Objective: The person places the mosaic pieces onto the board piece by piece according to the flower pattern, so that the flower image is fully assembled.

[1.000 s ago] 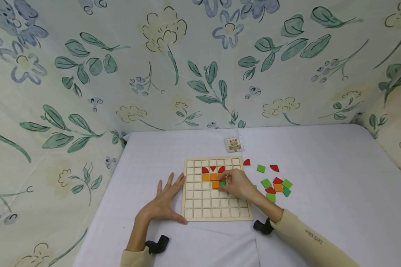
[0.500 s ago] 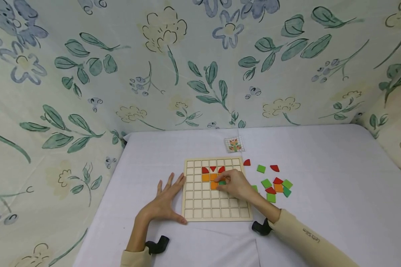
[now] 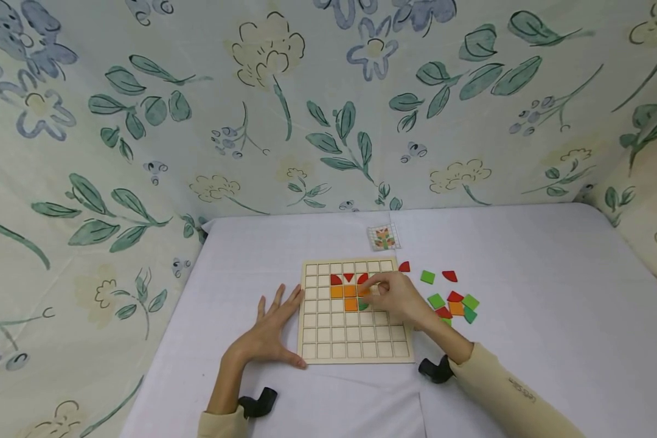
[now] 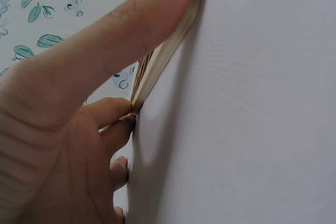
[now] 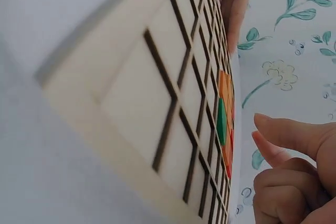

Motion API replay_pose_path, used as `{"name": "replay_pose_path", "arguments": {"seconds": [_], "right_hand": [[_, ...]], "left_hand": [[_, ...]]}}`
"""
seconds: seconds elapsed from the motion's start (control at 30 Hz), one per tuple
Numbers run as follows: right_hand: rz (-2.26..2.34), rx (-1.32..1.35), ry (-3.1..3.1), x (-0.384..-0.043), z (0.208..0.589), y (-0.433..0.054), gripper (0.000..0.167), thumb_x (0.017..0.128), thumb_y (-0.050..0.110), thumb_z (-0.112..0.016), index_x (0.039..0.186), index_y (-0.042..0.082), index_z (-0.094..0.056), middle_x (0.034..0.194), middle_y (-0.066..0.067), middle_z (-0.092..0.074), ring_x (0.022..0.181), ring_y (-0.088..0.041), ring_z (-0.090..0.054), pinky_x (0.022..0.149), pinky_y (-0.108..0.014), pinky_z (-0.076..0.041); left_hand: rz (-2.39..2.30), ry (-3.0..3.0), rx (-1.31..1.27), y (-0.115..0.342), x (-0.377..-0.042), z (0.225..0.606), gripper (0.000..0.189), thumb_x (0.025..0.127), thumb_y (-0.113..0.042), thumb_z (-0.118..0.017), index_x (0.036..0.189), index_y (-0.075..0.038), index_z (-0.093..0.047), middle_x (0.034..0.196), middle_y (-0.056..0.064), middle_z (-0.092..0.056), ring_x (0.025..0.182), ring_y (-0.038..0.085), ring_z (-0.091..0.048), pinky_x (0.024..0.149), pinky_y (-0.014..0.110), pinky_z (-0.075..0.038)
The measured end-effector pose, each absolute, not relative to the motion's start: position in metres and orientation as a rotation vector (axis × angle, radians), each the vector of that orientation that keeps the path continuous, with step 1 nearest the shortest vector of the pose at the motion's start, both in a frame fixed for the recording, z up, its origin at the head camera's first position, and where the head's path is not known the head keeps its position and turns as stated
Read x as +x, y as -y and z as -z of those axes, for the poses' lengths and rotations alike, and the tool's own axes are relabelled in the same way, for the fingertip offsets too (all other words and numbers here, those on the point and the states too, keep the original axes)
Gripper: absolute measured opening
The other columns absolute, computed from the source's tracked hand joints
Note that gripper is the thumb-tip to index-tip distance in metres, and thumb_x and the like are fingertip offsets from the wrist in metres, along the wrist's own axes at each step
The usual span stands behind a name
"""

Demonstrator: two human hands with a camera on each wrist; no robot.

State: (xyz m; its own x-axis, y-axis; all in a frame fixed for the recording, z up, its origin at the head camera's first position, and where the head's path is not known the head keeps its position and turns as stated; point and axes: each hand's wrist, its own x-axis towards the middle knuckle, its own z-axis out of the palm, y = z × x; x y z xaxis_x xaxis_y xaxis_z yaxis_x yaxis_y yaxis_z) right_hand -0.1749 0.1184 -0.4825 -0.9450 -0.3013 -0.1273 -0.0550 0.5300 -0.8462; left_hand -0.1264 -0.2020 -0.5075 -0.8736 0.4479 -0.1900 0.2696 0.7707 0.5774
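Observation:
My left hand [image 3: 263,336] lies with fingers spread at the left side of a wooden grid board [image 3: 356,351]. Its thumb and fingertips touch the board's edge, as the left wrist view also shows. Over the right half of the board hovers my right hand [image 3: 396,298], with nothing held. In the right wrist view its thumb and index finger stand apart and the other fingers are curled. Just beside those fingertips a green tile [image 3: 362,306] with a curved side sits in a cell, partly covered. Left of it is an orange square tile [image 3: 351,304]; more orange tiles and red pieces [image 3: 336,279] fill cells above.
Loose red, green and orange pieces [image 3: 456,308] lie right of the board. Behind it is a small pattern card [image 3: 384,237] showing a flower design. A white cloth [image 3: 525,274] covers the table, and a floral curtain [image 3: 328,109] hangs behind.
My right hand has let go of the green tile and drawn back slightly to the right, so more of the green shows. The left hand has stayed at the board's edge.

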Motion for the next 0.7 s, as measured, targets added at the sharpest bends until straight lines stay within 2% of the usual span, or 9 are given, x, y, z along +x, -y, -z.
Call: {"name": "replay_pose_path", "arguments": {"seconds": [0.23, 0.43, 0.7], "right_hand": [[1.321, -0.207, -2.596, -0.186, 0.477, -0.157, 0.026, 0.092, 0.017, -0.079, 0.114, 0.005, -0.077, 0.06, 0.003, -0.03, 0.052, -0.013, -0.028, 0.048, -0.022, -0.022], [1.275, -0.09, -2.626, -0.193, 0.477, -0.192, 0.03, 0.094, 0.02, -0.076, 0.12, 0.005, -0.074, 0.058, 0.003, -0.031, 0.05, -0.013, -0.028, 0.046, -0.022, -0.021], [1.213, 0.017, -2.687, -0.194, 0.478, -0.237, 0.036, 0.095, 0.019, -0.074, 0.125, 0.0, -0.069, 0.06, 0.002, -0.037, 0.051, -0.014, -0.037, 0.045, -0.023, -0.031]], "left_hand": [[-0.807, -2.649, 0.559, 0.202, -0.125, 0.506, 0.148, 0.052, -0.054, -0.1, 0.167, -0.014, -0.016, 0.176, 0.002, -0.008, 0.162, 0.04, 0.01, 0.124, 0.072, 0.015], [-0.806, -2.652, 0.56, 0.201, -0.125, 0.507, 0.148, 0.052, -0.054, -0.1, 0.167, -0.014, -0.016, 0.176, 0.002, -0.008, 0.162, 0.039, 0.01, 0.124, 0.072, 0.015], [-0.805, -2.653, 0.557, 0.201, -0.126, 0.506, 0.148, 0.051, -0.053, -0.1, 0.167, -0.014, -0.016, 0.176, 0.002, -0.009, 0.162, 0.039, 0.01, 0.124, 0.071, 0.015]]}}
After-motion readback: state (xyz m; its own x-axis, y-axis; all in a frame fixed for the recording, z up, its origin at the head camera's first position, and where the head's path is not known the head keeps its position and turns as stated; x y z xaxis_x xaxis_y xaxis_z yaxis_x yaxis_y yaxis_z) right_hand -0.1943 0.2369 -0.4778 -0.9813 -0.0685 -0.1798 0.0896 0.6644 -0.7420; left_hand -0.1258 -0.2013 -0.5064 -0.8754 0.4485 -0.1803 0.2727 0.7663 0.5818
